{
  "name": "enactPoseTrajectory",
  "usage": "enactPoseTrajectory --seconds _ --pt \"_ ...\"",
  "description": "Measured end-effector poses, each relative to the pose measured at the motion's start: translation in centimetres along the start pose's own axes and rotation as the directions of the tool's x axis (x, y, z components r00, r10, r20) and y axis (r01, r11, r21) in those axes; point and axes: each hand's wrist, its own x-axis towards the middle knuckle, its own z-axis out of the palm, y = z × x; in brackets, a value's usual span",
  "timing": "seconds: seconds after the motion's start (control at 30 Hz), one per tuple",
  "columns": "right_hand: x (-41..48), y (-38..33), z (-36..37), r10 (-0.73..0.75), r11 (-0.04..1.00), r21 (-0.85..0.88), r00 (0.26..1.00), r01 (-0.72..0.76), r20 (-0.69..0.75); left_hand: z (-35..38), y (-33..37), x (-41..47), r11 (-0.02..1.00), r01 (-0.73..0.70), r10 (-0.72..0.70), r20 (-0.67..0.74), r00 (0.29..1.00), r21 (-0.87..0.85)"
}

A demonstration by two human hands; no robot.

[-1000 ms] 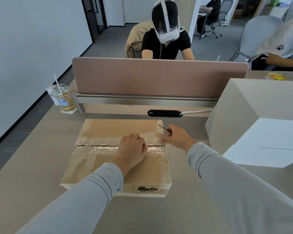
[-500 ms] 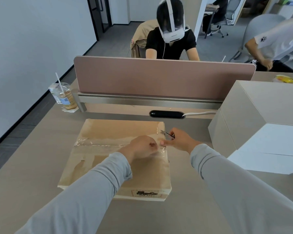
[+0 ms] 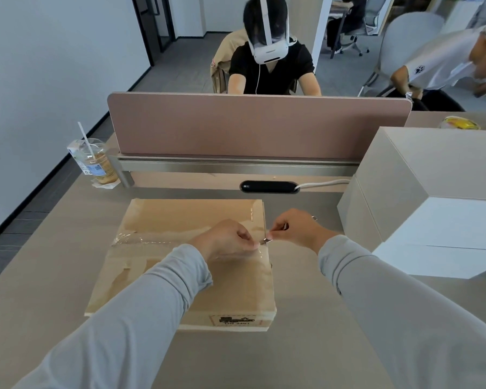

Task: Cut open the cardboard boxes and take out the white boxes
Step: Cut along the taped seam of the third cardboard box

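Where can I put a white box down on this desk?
Left of the cardboard box, between it and the drink cup, the desk is bare. So is the strip in front. Right is crowded: the right hand with its small blade, then stacked white boxes.

From here I see my left hand curled beyond its grey sleeve, fingertips almost touching my right hand, which pinches a small metal blade.

1. The left sleeve is long and pale grey, of smooth soft fabric; light folds gather near its cuff
2. The right sleeve is the same plain pale grey; its cuff ends at the wrist
3. The left hand and right hand are bare beyond the cuffs
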Motion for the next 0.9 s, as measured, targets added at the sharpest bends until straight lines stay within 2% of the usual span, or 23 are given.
enactPoseTrajectory --seconds 0.13,0.6,0.67,0.8,0.9 --pt "-0.3 0.0 -0.2 -0.044 0.998 -0.047 0.999 0.044 0.002 0.1 -0.1 0.2 1.0 0.005 -0.006 -0.019 1.0 -0.008" --pt "-1.5 1.1 0.7 -0.038 0.998 0.043 0.999 0.038 0.002 0.4 0.2 0.0 0.992 0.067 -0.074 -0.056 0.996 -0.11" --pt "-1.7 1.0 1.0 -0.03 0.997 0.076 0.999 0.029 0.012 0.4 0.3 0.0 0.993 0.066 -0.073 -0.059 0.996 -0.099" --pt "-3.1 1.2 0.7 0.002 0.987 0.161 0.99 -0.025 0.142 0.2 0.3 -0.1 0.994 0.059 -0.064 -0.062 0.996 -0.092" --pt "-3.6 1.9 0.8 0.063 0.959 0.269 0.993 -0.088 0.101 0.3 0.3 -0.3 0.999 0.02 -0.022 -0.071 0.997 -0.025"
